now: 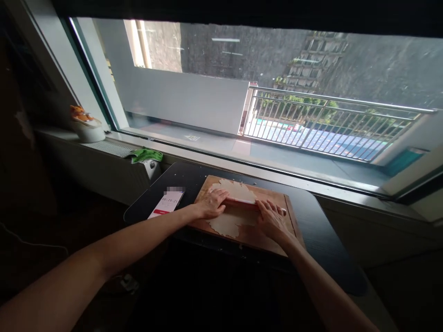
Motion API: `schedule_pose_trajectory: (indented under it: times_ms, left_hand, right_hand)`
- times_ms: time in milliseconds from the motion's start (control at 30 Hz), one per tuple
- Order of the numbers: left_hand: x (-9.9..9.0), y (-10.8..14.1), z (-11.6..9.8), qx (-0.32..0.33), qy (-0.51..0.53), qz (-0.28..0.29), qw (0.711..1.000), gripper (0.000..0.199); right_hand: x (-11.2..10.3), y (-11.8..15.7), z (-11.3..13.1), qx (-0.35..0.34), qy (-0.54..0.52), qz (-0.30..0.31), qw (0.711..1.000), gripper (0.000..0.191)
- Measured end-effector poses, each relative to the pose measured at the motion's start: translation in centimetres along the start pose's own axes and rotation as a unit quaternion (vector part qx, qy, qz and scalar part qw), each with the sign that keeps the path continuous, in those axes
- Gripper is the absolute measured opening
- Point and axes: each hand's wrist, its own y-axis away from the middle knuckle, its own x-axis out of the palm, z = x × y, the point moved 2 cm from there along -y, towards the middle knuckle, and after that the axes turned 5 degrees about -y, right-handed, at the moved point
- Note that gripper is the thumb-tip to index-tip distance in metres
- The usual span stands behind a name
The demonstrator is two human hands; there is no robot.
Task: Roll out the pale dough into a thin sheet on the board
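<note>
A thin, pale sheet of dough (224, 225) with ragged edges lies on a wooden board (266, 233). Across the dough rests a rolling pin (242, 200), its light middle showing between the hands. My left hand (210, 204) lies over the pin's left end, palm down, fingers pointing right. Over the right part of the pin is my right hand (272, 219), its fingers resting on top, and the pin's tip shows just past them. Dough spreads out on both the far and near sides of the pin.
The board sits on a dark table (325, 244). A phone showing a timer (166, 203) lies left of the board. Beyond the table are a green cloth (147, 155) on a radiator, a white pot (90, 131) and a window sill (277, 173). Small crumbs dot the table.
</note>
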Motion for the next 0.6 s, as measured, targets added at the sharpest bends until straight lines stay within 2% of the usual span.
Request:
schedule_pose_trajectory:
  times_ms: [100,167,300,367,467,600]
  left_hand:
    - [-1.6,1.7,1.5,0.014,-0.042,0.007,0.999,0.055]
    - [-2.2,2.6,2.5,0.038,-0.063,0.034,0.997,0.06]
    - [-2.7,4.1,3.4,0.096,-0.085,0.107,0.986,0.077]
    - [-2.7,4.3,3.3,0.126,-0.106,0.122,0.979,0.078]
    - [-2.6,3.7,3.1,0.184,-0.148,0.098,0.967,0.067]
    - [-2.2,2.3,2.8,0.253,-0.178,0.014,0.951,0.027]
  right_hand:
    - [-1.7,0.2,0.4,0.002,0.017,0.036,0.999,0.051]
    - [-2.4,0.1,0.4,0.015,0.024,0.056,0.998,0.041]
    - [-3.0,-0.5,-0.8,0.048,0.039,0.045,0.997,0.032]
    - [-2.8,-0.9,-2.0,0.076,0.038,0.044,0.995,0.032]
    - [-2.4,-1.1,-3.9,0.121,0.014,0.041,0.992,0.028]
    - [-1.6,-0.7,-5.5,0.153,-0.03,0.032,0.987,0.038]
